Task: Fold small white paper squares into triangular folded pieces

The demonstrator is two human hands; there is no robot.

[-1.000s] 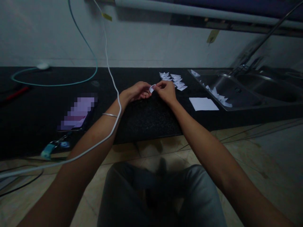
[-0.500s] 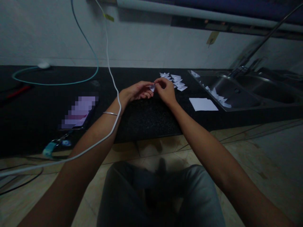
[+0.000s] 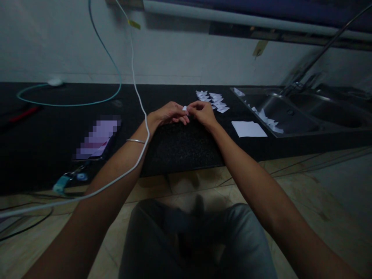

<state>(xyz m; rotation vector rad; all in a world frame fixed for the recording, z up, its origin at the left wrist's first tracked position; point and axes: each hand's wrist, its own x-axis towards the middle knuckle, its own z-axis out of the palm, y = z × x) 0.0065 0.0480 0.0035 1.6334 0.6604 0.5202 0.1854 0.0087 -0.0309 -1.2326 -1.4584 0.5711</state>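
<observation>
Between the fingertips of both hands is a small folded piece of white paper (image 3: 185, 108), partly hidden by the fingers. My left hand (image 3: 171, 113) pinches it from the left, its lower fingers curled beneath. From the right, my right hand (image 3: 203, 113) grips its edge with thumb and forefinger. Just behind my right hand, several folded paper pieces (image 3: 219, 104) lie in two rows on the black countertop (image 3: 180, 147). A stack of flat white paper (image 3: 249, 129) rests to the right of that hand.
More folded paper (image 3: 269, 122) lies along the left rim of the steel sink (image 3: 296, 116). A phone (image 3: 99, 137) with a strap (image 3: 61, 184) lies at left. A white cable (image 3: 133, 166) crosses over my left forearm. A teal cable (image 3: 69, 104) loops near the wall.
The folded paper has turned in my fingers; it now shows above the left fingers instead of hanging below the fingertips. My right fingers have lowered slightly and closed in.
</observation>
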